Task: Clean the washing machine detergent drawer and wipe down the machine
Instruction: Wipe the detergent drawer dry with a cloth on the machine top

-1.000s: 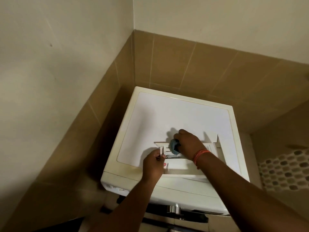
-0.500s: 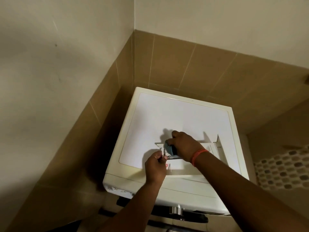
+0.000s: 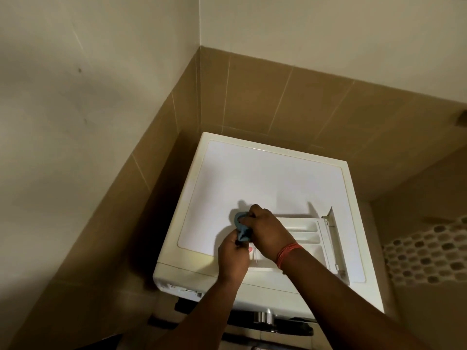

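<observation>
Fingers (image 3: 252, 215) round blue cloth (image 3: 240, 227); no legible writing.

Showed two bare arms with no sleeves, reached in from the bottom edge, with a left hand (image 3: 233, 256) that wore nothing at all and a right hand (image 3: 267, 233) that had thin orange-red string bands (image 3: 288, 253) wrapped around its wrist.

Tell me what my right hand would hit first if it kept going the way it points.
The blue cloth the right hand already grips; past it probably the bare washer top, though depth is unclear.
</observation>
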Available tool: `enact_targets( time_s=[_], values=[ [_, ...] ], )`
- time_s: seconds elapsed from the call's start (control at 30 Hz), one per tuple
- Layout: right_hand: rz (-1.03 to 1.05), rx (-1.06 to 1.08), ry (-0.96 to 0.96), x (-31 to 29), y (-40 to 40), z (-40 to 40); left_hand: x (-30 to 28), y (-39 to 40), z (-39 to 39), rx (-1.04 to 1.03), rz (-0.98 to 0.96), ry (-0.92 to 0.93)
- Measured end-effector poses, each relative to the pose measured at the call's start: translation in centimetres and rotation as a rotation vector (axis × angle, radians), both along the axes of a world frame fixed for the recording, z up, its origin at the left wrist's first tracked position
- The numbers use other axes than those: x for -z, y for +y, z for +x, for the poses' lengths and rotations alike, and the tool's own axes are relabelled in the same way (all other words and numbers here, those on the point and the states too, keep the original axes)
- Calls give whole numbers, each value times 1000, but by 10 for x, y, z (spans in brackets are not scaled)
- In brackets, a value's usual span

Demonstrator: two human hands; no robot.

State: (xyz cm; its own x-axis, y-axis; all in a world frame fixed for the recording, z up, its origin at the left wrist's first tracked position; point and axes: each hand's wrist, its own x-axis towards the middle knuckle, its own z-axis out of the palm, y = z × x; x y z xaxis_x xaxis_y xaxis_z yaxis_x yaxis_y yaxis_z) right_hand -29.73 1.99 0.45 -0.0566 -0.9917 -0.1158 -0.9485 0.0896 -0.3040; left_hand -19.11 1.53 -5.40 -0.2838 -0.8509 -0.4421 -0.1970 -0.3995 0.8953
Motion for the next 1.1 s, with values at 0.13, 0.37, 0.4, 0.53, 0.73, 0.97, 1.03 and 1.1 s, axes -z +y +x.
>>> enact_targets(
  time_s=[0.13, 0.37, 0.4, 0.53, 0.73, 0.97, 1.03, 1.1],
  values=[
    [-77, 194, -119, -7, 10, -2, -8, -11, 6, -126, 313, 295],
    [-111, 256, 58, 4, 35, 34, -29, -68, -2, 123, 327, 54],
    [-112, 271, 74, 8, 37, 38, -33, -75, -6, 193, 365, 11],
    [-108, 358, 85, 15, 32, 45, -32, -92, -14, 364, 395, -109],
    [-2, 445, 103, 7, 25, 48, -24, -93, -17, 406, 365, -130],
    [101, 327, 89, -6, 70, 58, -22, -84, -25, 302, 386, -49],
    [117, 363, 77, -6, 77, 56, -22, -85, -26, 310, 394, -44],
    [80, 403, 69, -5, 74, 51, -24, -82, -26, 326, 413, -35]
  ],
)
